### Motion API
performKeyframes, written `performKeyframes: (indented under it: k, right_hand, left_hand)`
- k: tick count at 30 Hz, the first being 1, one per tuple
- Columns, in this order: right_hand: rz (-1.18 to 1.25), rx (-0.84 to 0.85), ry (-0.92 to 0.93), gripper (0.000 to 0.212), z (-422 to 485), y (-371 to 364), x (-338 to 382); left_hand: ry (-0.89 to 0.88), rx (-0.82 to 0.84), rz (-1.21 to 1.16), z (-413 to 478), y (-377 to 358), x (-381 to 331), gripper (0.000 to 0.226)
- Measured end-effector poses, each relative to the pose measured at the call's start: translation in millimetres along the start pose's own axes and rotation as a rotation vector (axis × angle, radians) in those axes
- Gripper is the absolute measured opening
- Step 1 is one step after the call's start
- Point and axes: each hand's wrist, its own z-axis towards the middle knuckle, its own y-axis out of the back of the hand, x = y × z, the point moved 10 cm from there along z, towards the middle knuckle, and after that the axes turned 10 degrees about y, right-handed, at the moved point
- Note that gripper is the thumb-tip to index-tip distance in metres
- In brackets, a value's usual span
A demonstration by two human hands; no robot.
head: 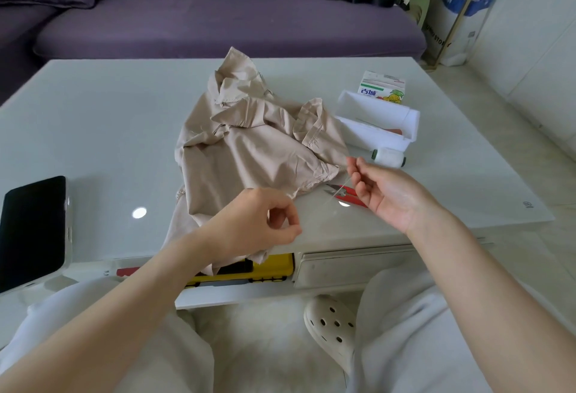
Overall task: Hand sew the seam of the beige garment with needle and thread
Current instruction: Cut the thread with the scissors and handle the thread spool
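The beige garment (pixel 246 146) lies crumpled in the middle of the white table (pixel 93 118), one edge hanging over the front. My left hand (pixel 265 224) hovers over its near edge with thumb and fingers pinched together, apparently on fine thread that is too thin to see clearly. My right hand (pixel 383 193) is raised to the right of the garment, palm toward me, fingertips pinching a thin white thread (pixel 338 190) that slants down and left. No needle is clearly visible. A white thread spool (pixel 388 157) lies on its side behind my right hand.
Red-handled snips (pixel 346 194) lie under my right hand. A white open box (pixel 378 121) and a small carton (pixel 383 87) stand at the right back. A black phone (pixel 32 230) lies front left. A yellow tool (pixel 249 271) sits on the shelf below. A purple sofa (pixel 187 18) is behind.
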Motion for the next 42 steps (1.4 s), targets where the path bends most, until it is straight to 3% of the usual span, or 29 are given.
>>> performKeyframes:
  k: [8, 17, 22, 26, 29, 32, 35, 38, 42]
  right_hand:
    - [-0.060, -0.110, 0.047, 0.022, 12, 23, 8]
    - [-0.109, -0.108, 0.017, 0.026, 13, 29, 2]
    - [-0.364, -0.007, -0.063, 0.025, 7, 27, -7]
    - [-0.628, 0.031, -0.102, 0.025, 0, 31, -12]
    - [-0.678, 0.057, -0.032, 0.022, -7, 28, -8]
    - [-0.688, 0.125, 0.111, 0.023, -14, 17, 1]
    - [-0.722, 0.232, 0.200, 0.023, -24, -1, 3]
    - [-0.734, 0.349, 0.265, 0.020, -34, -22, -3]
    - [-0.739, 0.474, 0.300, 0.016, -42, -43, -18]
  left_hand:
    - [0.026, 0.165, 0.244, -5, -20, 15, 0.024]
    - [-0.001, 0.104, 0.275, -8, -12, 18, 0.016]
    - [-0.068, -0.026, 0.290, -5, 5, 17, 0.011]
    - [-0.069, -0.006, 0.353, -5, 4, 19, 0.008]
    - [-0.069, -0.010, 0.398, -3, 2, 19, 0.009]
    - [-0.036, -0.098, 0.280, 2, 12, 15, 0.014]
    - [0.099, -0.156, -0.014, 10, 20, 13, 0.019]
    - [0.272, -0.099, -0.294, 16, 8, 20, 0.027]
    - [0.284, -0.061, -0.441, 17, -10, 13, 0.023]
